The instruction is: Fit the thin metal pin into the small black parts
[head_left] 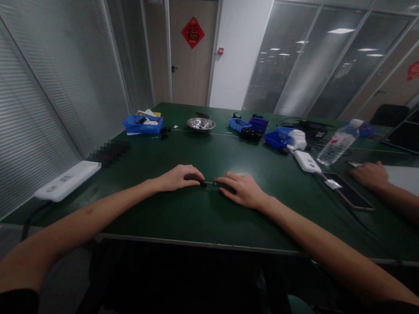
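Note:
My left hand (178,179) rests on the green table (186,216) with its fingers closed round a small black part (203,183). Just across from it, my right hand (246,189) grips a screwdriver (224,186) by its dark handle. The thin metal shaft lies level and points left, its tip at or very near the black part. Whether the tip sits in a screw is too small to tell. My left fingers hide much of the black part.
Left stand a white power strip (69,180) and a blue bin (142,125). Farther back are a metal bowl (200,129) and blue trays (277,140). Right are another power strip (306,162), a water bottle (337,145), a phone (349,192) and another person's hand (370,174).

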`<state>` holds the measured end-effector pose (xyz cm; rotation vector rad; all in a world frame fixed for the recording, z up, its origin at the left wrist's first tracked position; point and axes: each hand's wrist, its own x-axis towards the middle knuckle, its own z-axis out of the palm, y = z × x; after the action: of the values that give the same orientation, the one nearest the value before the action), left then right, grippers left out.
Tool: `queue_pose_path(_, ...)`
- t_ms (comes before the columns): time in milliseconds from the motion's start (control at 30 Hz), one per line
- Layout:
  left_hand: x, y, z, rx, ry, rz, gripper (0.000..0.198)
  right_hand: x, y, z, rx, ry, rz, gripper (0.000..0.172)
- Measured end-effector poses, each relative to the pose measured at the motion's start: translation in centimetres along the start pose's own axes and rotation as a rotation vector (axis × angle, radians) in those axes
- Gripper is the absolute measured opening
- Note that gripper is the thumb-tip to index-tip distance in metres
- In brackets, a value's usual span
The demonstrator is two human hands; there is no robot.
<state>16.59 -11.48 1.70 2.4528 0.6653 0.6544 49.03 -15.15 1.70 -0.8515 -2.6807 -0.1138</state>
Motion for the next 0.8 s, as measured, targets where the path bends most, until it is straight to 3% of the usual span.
queue_pose_path(367,-0.09,0.07,0.29,-0.012,-0.013,-0.006,0.041,-0.07,-0.13,0.10,0.005,0.074,0.102,0.040)
queue_pose_path(600,-0.05,0.17,0.20,0.025,-0.014,0.051,0.027,0.01,0.25,0.30,-0.041,0.063,0.267,0.037)
queue_pose_path(800,-0.07,-0.28,0.18,0.154,0.073,0.048,0.023,0.06,0.18,0.20,-0.032,0.043,0.298,0.037)
